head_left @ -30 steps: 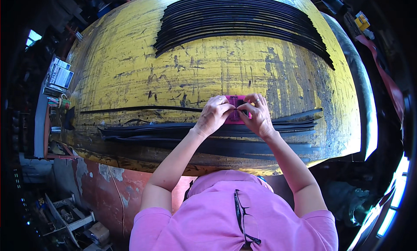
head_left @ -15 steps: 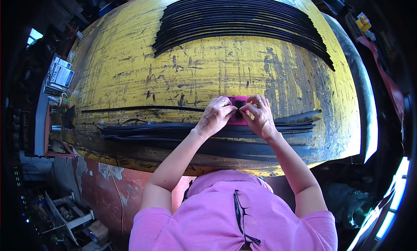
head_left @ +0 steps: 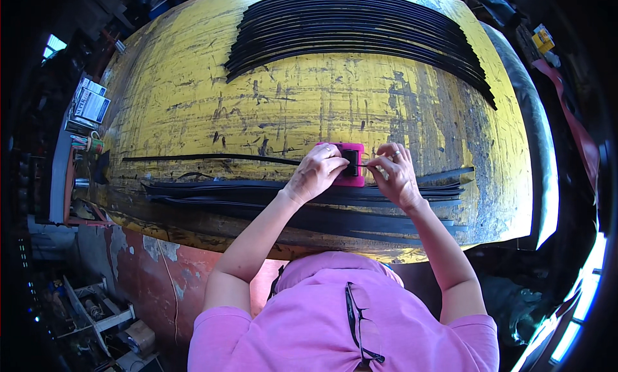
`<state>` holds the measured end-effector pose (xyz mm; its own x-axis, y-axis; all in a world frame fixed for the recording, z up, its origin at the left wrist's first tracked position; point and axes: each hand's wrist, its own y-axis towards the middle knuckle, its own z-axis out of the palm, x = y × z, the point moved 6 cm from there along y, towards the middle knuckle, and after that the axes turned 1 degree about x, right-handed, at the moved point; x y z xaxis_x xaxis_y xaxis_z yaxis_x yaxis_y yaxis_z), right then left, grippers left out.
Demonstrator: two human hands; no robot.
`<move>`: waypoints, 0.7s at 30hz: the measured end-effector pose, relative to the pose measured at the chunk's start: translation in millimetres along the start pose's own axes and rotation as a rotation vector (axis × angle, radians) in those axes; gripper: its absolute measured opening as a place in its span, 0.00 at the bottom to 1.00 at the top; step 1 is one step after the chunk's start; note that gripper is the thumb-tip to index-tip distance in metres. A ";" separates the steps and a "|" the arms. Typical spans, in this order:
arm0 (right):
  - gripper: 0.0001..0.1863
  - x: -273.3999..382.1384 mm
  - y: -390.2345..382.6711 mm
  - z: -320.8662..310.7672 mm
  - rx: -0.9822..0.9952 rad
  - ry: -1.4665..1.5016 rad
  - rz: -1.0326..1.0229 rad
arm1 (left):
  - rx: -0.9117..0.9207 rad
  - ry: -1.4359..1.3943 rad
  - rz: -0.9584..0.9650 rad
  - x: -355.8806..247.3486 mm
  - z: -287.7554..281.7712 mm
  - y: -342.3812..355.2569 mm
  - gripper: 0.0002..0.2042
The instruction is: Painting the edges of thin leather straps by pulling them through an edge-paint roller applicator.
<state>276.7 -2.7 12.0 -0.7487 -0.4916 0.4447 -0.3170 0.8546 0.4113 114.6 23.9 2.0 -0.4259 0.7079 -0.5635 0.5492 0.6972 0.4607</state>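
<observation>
By the pink block (head_left: 360,173), hands (head_left: 315,170) (head_left: 395,177): left tight on black strip (head_left: 212,157), right's grip unclear

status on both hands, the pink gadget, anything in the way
Left hand over left side of pink gadget. Right hand just right of it, grip unclear. Thin strip trails left. Possible snag: dark strips close on near side.

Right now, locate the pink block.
In the head view, the pink block is near the picture's centre, between the left hand and right hand, just beyond the flat black strips.
</observation>
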 end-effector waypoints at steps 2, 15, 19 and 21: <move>0.05 -4.0 -3.9 -7.0 0.002 -0.001 0.004 | 0.011 0.001 0.011 -0.1 0.4 0.0 0.05; 0.07 -59.9 -43.1 -57.5 0.017 -0.073 0.092 | 0.021 -0.007 -0.049 1.0 0.0 -1.8 0.02; 0.08 -80.9 -60.9 -80.4 0.007 -0.144 0.112 | 0.019 0.006 -0.016 -0.7 -2.0 -2.0 0.03; 0.08 -93.4 -70.4 -92.1 -0.005 -0.140 0.161 | 0.011 0.013 -0.031 -1.0 -2.4 -1.8 0.03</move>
<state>422.5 -32.3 14.8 -0.8631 -0.3207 0.3901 -0.1844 0.9193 0.3478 112.4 22.3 3.4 -0.4522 0.6874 -0.5684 0.5436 0.7176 0.4354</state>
